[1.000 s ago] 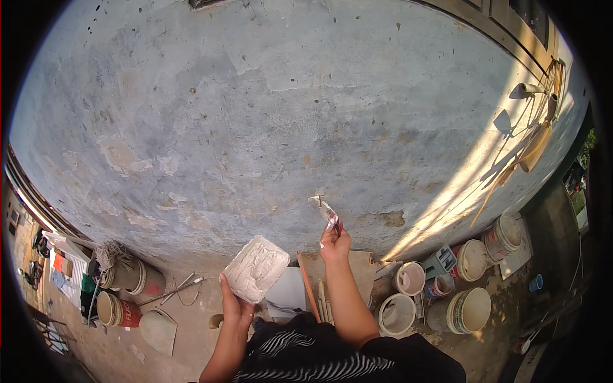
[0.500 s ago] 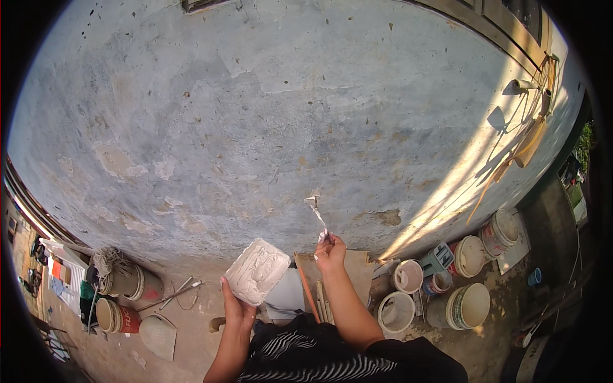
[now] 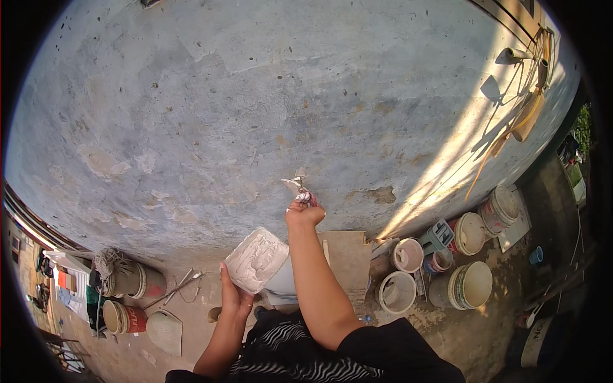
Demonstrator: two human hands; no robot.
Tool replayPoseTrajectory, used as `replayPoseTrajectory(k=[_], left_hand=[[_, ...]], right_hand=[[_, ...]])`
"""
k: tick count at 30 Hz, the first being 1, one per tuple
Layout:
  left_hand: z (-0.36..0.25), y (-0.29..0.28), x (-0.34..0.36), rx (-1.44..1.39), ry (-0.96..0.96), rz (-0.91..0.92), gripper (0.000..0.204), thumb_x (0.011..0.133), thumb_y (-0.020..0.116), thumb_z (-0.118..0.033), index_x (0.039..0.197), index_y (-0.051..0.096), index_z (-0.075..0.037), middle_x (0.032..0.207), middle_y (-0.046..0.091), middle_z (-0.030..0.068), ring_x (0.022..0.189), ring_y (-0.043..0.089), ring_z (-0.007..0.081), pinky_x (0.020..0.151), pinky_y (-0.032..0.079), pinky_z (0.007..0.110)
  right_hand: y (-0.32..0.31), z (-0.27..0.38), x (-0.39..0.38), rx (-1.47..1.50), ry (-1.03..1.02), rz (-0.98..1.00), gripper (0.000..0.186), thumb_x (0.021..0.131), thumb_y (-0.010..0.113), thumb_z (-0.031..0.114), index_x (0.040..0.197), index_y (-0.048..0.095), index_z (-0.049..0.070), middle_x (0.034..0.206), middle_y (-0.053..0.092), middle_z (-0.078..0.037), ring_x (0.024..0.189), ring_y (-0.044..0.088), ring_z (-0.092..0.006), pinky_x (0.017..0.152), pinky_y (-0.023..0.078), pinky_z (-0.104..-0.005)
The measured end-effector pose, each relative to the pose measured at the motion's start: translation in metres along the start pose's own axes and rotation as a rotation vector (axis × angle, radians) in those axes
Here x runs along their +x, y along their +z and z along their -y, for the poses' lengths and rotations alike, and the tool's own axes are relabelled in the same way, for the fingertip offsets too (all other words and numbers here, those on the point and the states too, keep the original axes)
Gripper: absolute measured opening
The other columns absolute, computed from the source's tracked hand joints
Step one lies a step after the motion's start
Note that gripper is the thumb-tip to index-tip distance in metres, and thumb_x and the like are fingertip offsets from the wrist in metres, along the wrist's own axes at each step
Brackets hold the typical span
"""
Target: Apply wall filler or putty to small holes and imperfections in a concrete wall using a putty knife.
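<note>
The tray (image 3: 273, 269), white and coated at the rim, is just below the middle of the view. It holds thick whitish paste (image 3: 257, 258), ridged and hollowed where it seems to have been scooped. At its 7 o'clock the left hand (image 3: 237, 301) supports it, the grip pinching it with the thumb up its side and the other fingers reaching beneath. It is probably tipped toward the wall to keep the paste facing the scraper and within short reach.

The scraper (image 3: 292, 184) is at the tray's 1 o'clock, its blade smeared with the same pale stuff. The right hand (image 3: 305, 214) has its grip curled tightly around the handle, presumably for firm control of the blade. The blade overlaps the blue-grey wall (image 3: 191, 121); whether it touches, I cannot tell. A chipped patch (image 3: 383, 195) shows at 2 o'clock.

Farther out, containers stand on the floor, perhaps kept aside for footroom. Near 3 o'clock are a pinkish bucket (image 3: 408, 255) and a white bucket (image 3: 397, 292), both with pale residue inside. Beyond is a bigger bucket (image 3: 447, 290), its contents unclear. At 8 o'clock sits a red bucket (image 3: 135, 318), and at 9 a stringy bundle (image 3: 113, 262) tops a grey bucket (image 3: 120, 284).
</note>
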State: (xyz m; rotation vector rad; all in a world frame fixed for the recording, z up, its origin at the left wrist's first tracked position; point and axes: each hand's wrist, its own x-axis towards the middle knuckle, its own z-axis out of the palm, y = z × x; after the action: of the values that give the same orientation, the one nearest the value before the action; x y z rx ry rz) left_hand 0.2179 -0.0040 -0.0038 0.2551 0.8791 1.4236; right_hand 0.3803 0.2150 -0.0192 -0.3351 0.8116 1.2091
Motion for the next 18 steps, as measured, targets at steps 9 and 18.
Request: replayPoseTrajectory(k=[9,18], left_hand=[[-0.014,0.009,-0.007,-0.019,0.08,-0.005,0.072,0.1,0.035,-0.059,0.147,0.037,-0.005,0.148,0.045,0.0132,0.134,0.046,0.0288,0.111,0.04,0.044],[-0.026,0.0,0.004,-0.087,0.164,-0.021,0.072,0.099,0.036,-0.061,0.147,0.038,-0.008,0.147,0.046,0.0124,0.132,0.049,0.0289,0.107,0.045,0.044]], right_hand=[[-0.039,0.073,0.028,-0.022,0.024,0.201,0.024,0.094,0.039,0.012,0.085,0.058,0.002,0.081,0.065,-0.01,0.067,0.065,-0.0178,0.061,0.058,-0.0275],[-0.06,0.137,0.015,-0.266,-0.015,0.38,0.016,0.092,0.044,0.008,0.083,0.056,0.002,0.078,0.065,-0.01,0.068,0.066,-0.0204,0.062,0.06,-0.0323]])
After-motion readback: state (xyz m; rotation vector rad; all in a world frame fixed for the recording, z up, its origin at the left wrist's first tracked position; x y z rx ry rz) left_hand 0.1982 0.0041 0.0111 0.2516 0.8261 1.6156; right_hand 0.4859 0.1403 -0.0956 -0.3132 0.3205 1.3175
